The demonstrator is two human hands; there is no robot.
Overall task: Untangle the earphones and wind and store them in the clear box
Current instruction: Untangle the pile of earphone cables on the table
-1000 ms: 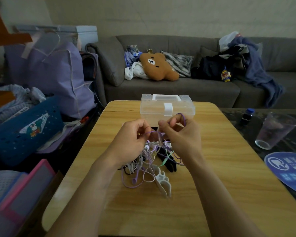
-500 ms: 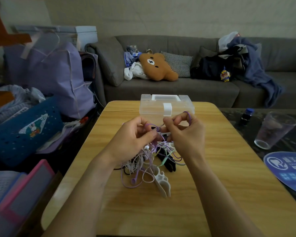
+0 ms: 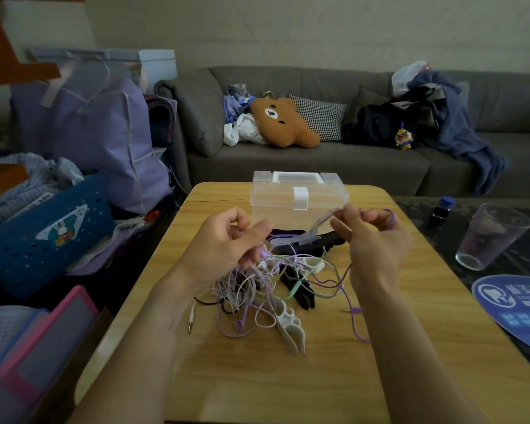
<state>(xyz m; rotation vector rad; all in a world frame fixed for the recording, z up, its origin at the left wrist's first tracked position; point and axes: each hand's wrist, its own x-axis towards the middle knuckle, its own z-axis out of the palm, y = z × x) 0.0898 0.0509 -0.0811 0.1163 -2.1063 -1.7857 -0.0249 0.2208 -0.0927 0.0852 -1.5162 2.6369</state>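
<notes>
Two hands up over the wooden table (image 3: 395, 377), apart. Left hand (image 3: 227, 243) fingers curled round a bunch of the tangled earphones (image 3: 266, 289); rest of the tangle hangs onto the table between the forearms. Right hand (image 3: 374, 237) pinches one purple cable, loop round a finger. White cable winder (image 3: 291, 328) lies in the pile. Clear box (image 3: 299, 194) closed, just behind the hands. Plastic cup (image 3: 490, 237) far right.
</notes>
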